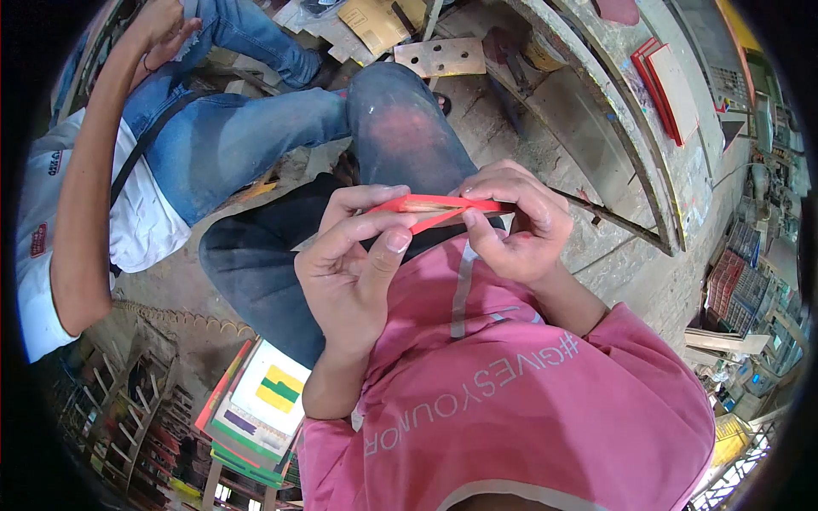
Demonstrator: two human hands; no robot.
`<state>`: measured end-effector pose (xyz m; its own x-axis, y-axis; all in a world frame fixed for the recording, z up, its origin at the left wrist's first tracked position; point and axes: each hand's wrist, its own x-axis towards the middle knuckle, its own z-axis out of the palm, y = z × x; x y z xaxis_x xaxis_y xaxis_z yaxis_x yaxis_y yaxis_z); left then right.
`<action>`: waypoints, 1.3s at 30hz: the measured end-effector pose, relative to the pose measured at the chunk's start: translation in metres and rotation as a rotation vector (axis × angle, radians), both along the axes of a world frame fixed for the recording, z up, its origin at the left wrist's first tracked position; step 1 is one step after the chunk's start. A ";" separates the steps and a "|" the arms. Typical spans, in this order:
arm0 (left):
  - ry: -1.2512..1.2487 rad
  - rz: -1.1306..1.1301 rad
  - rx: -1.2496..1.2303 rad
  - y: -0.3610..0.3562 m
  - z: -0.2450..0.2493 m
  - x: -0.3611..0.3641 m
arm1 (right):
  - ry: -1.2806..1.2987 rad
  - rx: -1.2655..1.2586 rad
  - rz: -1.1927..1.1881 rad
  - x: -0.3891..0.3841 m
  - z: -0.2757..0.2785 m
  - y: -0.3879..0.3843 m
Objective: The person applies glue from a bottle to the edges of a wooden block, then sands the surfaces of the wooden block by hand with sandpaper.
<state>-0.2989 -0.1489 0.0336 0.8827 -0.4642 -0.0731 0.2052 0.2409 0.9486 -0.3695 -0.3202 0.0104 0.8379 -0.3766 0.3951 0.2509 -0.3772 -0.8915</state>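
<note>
Above my lap, a thin piece with bright red edges and a tan inner face (440, 207) stretches between my two hands. Its exact kind does not show. My left hand (351, 264) pinches the left end between thumb and fingers, palm side towards me. On the right end, my right hand (520, 220) closes with its thumb below and fingers curled over the top. A narrow gap appears between the upper red edge and a lower red strip slanting down to the left.
Beside me on the left sits a person in jeans (226, 145), arm bent. A stack of coloured boards (264, 409) lies at my lower left. Red-edged boards (669, 92) rest on a worn bench (622, 111) at upper right. A board with holes (440, 58) lies ahead.
</note>
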 end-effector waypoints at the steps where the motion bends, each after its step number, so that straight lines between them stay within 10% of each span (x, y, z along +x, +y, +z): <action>1: 0.000 0.000 0.000 0.000 0.000 0.000 | 0.000 0.000 0.000 0.000 0.000 0.000; 39: -0.119 -0.042 0.060 0.000 0.001 0.000 | -0.005 -0.018 -0.064 0.004 -0.002 0.004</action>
